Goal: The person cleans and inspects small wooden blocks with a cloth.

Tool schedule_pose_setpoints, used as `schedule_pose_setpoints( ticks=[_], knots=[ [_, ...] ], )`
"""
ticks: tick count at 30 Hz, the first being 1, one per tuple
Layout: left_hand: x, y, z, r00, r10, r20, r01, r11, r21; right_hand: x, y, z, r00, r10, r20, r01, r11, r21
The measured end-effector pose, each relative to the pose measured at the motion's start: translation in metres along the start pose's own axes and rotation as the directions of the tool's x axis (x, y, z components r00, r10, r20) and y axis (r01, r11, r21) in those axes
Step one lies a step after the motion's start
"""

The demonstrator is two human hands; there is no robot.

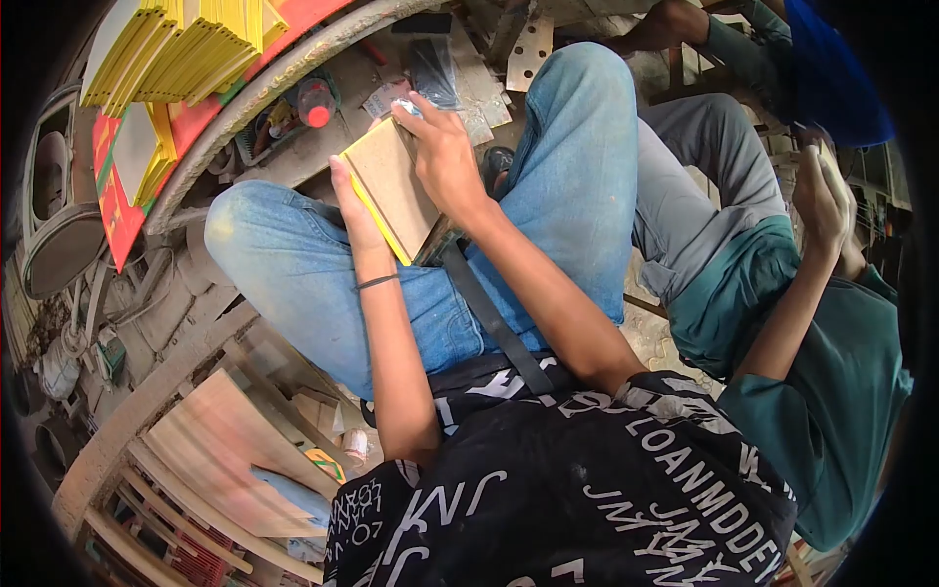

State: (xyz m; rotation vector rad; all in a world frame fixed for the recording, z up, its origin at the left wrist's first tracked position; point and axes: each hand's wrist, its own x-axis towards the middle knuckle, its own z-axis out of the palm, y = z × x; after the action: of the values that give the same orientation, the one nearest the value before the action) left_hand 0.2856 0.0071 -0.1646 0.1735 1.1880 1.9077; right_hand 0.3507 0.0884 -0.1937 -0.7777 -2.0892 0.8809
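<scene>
My left hand (360,210) grips a flat brown board (394,181) with a bright yellow edge, holding it tilted above my lap. The thumb lies along that yellow edge, while the other fingers are hidden behind the board. Over the board's upper right part is my right hand (448,161), its fingers bent around a small whitish wad (406,108) at the top corner. What the wad is made of cannot be made out. Beneath the board's lower end, a dark strap (494,323) runs across my jeans.
Stacks of yellow-edged boards (181,54) stand on a red-covered table (115,220) at upper left. A red-capped bottle (315,106) lies near the table's rim. Close on my right sits another person in a green shirt (831,391). A wooden chair (235,450) is at lower left.
</scene>
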Motion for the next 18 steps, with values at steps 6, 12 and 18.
schedule_pose_setpoints(
  ticks=[6, 12, 18],
  knots=[
    [0.007, -0.003, -0.007, 0.998, -0.04, -0.039, 0.033, 0.984, -0.174, -0.01, -0.006, 0.002, 0.998, -0.041, 0.043, 0.04, 0.999, 0.024],
    [0.008, -0.004, -0.004, 0.998, -0.008, -0.063, 0.004, 0.998, -0.064, -0.01, -0.011, 0.003, 0.998, -0.054, -0.02, 0.054, 0.998, 0.015],
    [0.007, 0.004, -0.01, 0.993, -0.072, 0.094, 0.09, 0.975, -0.204, 0.015, 0.011, -0.01, 0.981, 0.182, -0.062, -0.175, 0.979, 0.102]
  ],
)
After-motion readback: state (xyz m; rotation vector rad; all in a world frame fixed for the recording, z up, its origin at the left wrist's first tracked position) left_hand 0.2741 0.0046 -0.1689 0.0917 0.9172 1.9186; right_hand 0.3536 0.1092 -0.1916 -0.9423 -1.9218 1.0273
